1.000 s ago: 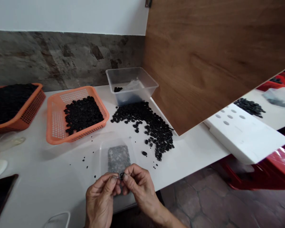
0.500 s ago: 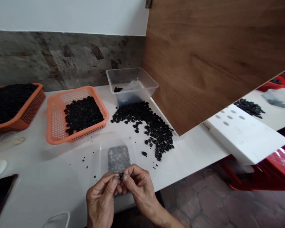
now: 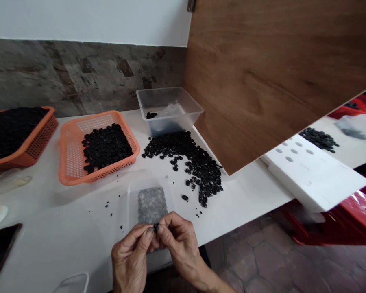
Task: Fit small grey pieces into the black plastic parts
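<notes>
A small black piece (image 3: 155, 227) is held between the fingertips of both hands, near the table's front edge. My left hand (image 3: 133, 252) pinches at its left side, where something thin shows that is too small to make out. My right hand (image 3: 179, 240) grips the piece from the right with thumb and forefinger. Just behind the hands, a clear shallow tray (image 3: 131, 203) holds a grey fuzzy pad (image 3: 152, 202). Farther back, many black pieces (image 3: 205, 169) lie heaped on the white table (image 3: 64, 236), with one piece (image 3: 185, 197) apart from them.
An orange basket (image 3: 67, 176) of black pieces stands at left centre, another (image 3: 36, 140) at far left. Behind the heap is a clear bin (image 3: 161, 127). A wooden panel (image 3: 262, 73) slants across the right, above a white box (image 3: 317, 167). A dark device (image 3: 1, 252) lies lower left.
Both hands stay together at nearly the same spot, with only a slight shift of the fingers around the black piece. The surroundings have moved very slightly left in the view.
</notes>
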`<state>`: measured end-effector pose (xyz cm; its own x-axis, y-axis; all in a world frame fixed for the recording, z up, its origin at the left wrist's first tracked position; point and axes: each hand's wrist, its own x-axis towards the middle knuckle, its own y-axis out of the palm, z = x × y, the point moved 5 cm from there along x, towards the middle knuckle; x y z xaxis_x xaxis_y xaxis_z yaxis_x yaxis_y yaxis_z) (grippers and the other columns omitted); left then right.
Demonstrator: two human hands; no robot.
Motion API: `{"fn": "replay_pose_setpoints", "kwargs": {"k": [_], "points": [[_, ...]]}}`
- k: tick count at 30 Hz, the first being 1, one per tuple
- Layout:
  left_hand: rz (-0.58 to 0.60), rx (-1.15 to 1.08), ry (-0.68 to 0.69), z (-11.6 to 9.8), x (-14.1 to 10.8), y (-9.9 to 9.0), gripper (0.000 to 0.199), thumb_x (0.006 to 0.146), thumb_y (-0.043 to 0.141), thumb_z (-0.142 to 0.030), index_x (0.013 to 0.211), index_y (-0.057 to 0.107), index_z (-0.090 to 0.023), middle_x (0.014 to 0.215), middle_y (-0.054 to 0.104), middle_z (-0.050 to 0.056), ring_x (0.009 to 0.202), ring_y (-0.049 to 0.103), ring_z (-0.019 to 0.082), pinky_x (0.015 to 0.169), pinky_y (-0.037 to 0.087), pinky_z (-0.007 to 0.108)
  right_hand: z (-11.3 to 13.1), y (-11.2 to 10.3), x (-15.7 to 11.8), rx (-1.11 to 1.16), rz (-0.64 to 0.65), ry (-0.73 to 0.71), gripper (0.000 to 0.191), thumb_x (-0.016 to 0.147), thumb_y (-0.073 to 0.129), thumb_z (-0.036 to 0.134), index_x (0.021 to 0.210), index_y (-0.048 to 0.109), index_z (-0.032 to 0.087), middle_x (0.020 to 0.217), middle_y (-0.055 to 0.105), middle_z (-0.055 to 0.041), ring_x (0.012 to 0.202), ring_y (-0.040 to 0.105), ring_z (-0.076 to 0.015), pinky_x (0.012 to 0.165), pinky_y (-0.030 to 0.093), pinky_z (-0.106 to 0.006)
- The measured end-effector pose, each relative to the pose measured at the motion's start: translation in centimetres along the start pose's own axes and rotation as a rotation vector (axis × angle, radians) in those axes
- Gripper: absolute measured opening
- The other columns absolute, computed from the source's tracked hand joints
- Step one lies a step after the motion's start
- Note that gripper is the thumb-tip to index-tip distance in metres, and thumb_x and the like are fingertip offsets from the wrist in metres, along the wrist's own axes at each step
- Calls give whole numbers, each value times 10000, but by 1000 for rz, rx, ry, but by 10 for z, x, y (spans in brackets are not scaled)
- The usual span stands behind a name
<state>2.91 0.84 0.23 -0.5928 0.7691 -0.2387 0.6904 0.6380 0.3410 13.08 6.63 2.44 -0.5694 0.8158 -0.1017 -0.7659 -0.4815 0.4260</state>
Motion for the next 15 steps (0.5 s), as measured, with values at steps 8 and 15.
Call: {"fn": "replay_pose_setpoints", "kwargs": {"k": [8,15], "points": [[-53,62,33,-2,-1,-1,200,609,826,-348,668,771,-165,639,678,49,561,569,152,535,507,256,1,-1,0,-52,-6,-31,286,901,585,394,756,515,158,627,552,-4,600,538,-115,605,451,-250],[-54,169,94,-13,-3,1,228,595,822,-389,638,764,-173,616,682,54,544,581,171,517,512,268,3,-3,-2,-160,20,-53,256,929,545,356,766,514,161,650,572,-18,623,549,-119,627,451,-261]]}}
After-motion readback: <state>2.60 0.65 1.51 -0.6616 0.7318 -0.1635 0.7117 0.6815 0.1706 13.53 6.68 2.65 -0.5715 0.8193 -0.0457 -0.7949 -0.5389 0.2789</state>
